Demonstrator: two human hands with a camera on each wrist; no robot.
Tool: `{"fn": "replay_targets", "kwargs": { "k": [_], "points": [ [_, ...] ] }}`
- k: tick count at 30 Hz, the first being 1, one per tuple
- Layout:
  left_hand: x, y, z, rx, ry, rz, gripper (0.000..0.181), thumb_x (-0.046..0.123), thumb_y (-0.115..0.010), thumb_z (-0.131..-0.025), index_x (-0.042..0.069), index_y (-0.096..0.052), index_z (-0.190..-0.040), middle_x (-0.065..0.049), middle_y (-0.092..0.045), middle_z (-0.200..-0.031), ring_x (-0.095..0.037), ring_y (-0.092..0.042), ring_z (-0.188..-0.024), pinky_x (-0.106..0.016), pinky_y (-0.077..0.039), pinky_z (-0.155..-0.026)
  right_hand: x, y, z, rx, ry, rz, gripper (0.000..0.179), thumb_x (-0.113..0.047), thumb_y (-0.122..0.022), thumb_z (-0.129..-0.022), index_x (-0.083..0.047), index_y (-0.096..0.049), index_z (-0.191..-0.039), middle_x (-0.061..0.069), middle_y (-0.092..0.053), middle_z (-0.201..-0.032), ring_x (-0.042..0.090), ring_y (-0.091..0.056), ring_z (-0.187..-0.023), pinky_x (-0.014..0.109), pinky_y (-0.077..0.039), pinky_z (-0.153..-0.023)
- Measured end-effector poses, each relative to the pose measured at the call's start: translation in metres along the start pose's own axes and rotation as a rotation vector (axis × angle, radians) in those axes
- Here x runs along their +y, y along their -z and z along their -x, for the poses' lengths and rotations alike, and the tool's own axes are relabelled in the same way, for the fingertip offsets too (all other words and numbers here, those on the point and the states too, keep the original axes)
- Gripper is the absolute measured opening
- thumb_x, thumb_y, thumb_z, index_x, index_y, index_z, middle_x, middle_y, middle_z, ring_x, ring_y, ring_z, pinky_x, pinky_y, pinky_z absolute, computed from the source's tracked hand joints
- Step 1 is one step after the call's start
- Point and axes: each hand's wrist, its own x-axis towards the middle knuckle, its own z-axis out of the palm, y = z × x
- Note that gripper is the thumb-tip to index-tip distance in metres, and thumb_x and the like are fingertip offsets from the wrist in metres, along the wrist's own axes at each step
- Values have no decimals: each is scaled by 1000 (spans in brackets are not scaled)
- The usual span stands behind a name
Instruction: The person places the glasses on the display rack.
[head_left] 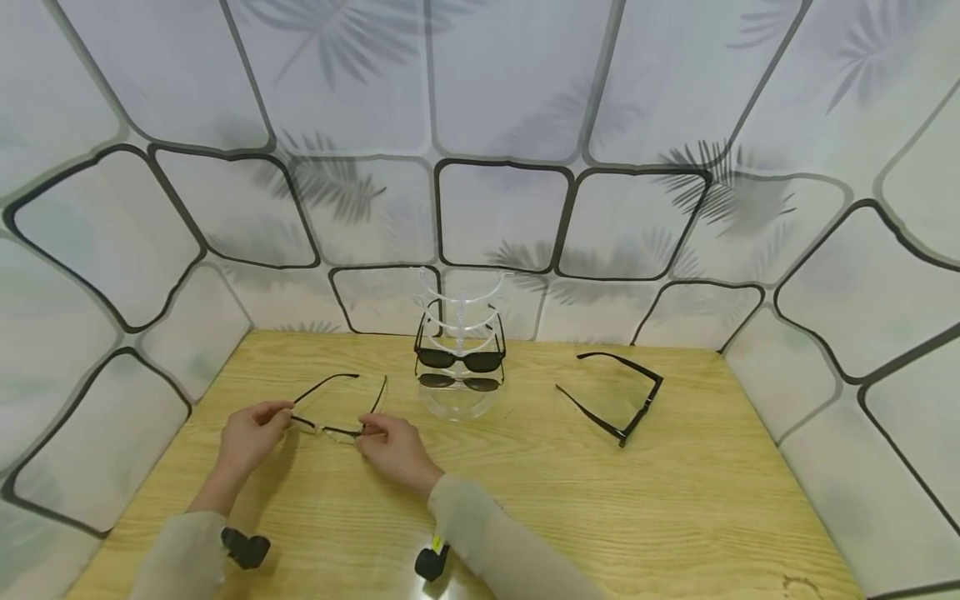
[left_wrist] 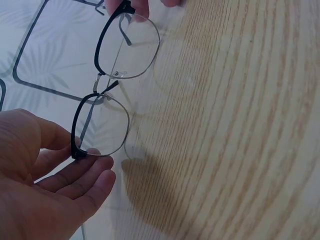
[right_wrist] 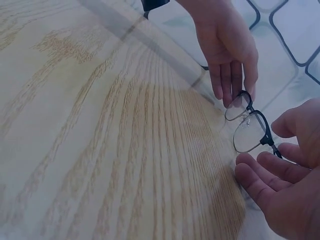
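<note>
My left hand [head_left: 253, 435] pinches one end of a pair of half-rim eyeglasses [head_left: 341, 432] near the hinge. At the opposite end, thumb and fingers of my right hand [head_left: 399, 452] grip the glasses by the other hinge. Both temples are unfolded and point away toward the back wall. Seen in the left wrist view, the eyeglasses [left_wrist: 98, 47] have black upper rims, thin metal lower rims and clear lenses, close over the tabletop. From the right wrist, the eyeglasses [right_wrist: 257, 116] span the gap between the two hands.
A clear stand [head_left: 461, 323] at the back middle carries black sunglasses [head_left: 482, 362] above thin-framed sunglasses [head_left: 480, 384]. Black-framed glasses [head_left: 636, 419] lie unfolded on the wooden table [head_left: 675, 517] to the right. Patterned fabric walls [head_left: 502, 217] enclose the back and sides.
</note>
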Motion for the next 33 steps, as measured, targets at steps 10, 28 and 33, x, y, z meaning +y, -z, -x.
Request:
{"fn": "replay_targets", "kwargs": {
  "k": [10,28,33],
  "points": [
    [-1,-3,0,0,18,69,42,20,-55,-109,-12,-63,-137,-28,-73,-124,18,-57,-79,-12,-55,-71,-4,2,3,-4,-22,-22,46,-23,-65,-102,-4,-65,-143,12,-74,-130,16,-74,-103,26,-59,-85],
    [2,11,25,-68,-42,145,51,31,-68,-105,-3,-63,-143,7,-78,-115,3,-70,-92,-20,-58,-81,-17,10,8,167,41,-84,24,-19,-68,-103,-5,-79,-119,5,-79,-106,-5,-63,-85,18,-55,-80],
    [10,11,31,-89,-62,177,56,36,-70,-103,0,-62,-145,15,-77,-116,1,-71,-98,-18,-57,-85,-20,21,13,203,68,-97,19,-15,-68,-102,-6,-79,-115,7,-78,-104,-3,-62,-82,17,-54,-76]
  ]
}}
